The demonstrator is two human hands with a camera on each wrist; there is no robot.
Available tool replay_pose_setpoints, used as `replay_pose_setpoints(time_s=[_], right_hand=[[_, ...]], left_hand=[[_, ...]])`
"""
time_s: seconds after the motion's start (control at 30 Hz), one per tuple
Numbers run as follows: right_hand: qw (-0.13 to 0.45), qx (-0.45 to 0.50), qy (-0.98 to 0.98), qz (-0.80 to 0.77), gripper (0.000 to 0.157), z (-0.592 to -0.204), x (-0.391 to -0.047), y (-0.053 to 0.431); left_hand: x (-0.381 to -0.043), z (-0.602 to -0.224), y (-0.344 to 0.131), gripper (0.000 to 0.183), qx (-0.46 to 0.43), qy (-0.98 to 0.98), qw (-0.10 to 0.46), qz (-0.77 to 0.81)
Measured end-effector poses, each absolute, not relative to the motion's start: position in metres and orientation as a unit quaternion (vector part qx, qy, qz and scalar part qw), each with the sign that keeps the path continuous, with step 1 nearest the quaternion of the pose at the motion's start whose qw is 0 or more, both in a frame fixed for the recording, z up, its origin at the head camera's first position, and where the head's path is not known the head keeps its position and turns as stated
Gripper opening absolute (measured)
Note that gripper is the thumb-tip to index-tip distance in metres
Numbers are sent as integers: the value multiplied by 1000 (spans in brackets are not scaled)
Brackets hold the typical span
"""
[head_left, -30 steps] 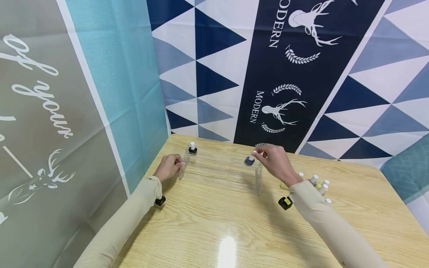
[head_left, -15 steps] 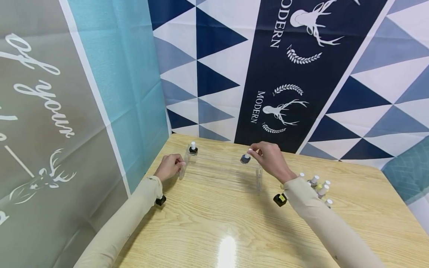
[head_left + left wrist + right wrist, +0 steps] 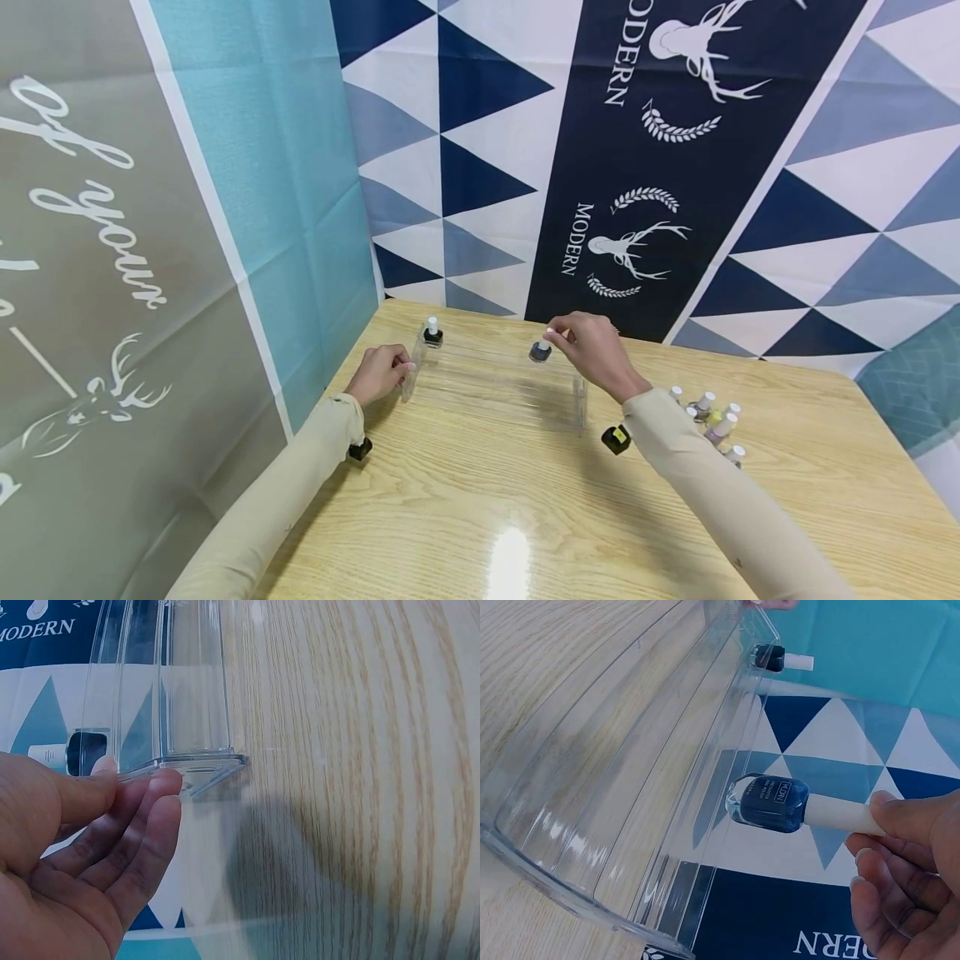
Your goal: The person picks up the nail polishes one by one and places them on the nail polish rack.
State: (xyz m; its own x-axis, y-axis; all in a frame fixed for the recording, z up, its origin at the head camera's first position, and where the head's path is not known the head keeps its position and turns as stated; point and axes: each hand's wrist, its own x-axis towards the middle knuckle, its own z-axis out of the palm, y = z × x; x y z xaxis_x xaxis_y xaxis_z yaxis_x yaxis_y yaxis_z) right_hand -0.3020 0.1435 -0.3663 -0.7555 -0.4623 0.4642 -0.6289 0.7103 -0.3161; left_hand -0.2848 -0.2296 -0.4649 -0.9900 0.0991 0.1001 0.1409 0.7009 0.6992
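A clear tiered acrylic rack (image 3: pixel 199 682) stands near the back left of the wooden table. My left hand (image 3: pixel 378 373) pinches its left end panel between thumb and fingers. On the rack's top tier, at the left end, sits a black nail polish bottle (image 3: pixel 432 337) with a white cap. My right hand (image 3: pixel 592 350) pinches the white cap of a dark blue nail polish bottle (image 3: pixel 769 802). That bottle is over the top tier, right of its middle; in the right wrist view it lies sideways across the picture, its base toward the rack.
Several white-capped nail polish bottles (image 3: pixel 720 429) stand in a group on the table (image 3: pixel 450 508) to the right, beside my right sleeve. A patterned cloth (image 3: pixel 480 167) hangs right behind the table, and another covers the left side.
My right hand has moved left along the rack's top tier with the dark blue nail polish bottle. My left hand has stayed on the rack's end panel.
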Motion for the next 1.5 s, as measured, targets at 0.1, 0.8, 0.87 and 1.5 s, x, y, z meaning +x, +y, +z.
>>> replay_pose_setpoints(time_s=[0.1,0.8,0.87,1.5], right_hand=[[176,301,-907,235,13,-366,-304,141],[172,306,-907,234,13,-367,-311,123],[173,306,-907,233,13,-366,-311,121],[162,303,-910,234,13,-374,-325,105]], left_hand=[[-285,-464,-230,14,-66,-922,26,-380],[-282,-462,-229,16,-60,-919,16,-390],[-282,-462,-229,16,-60,-918,15,-391],[-283,-463,-229,16,-53,-922,16,-384]])
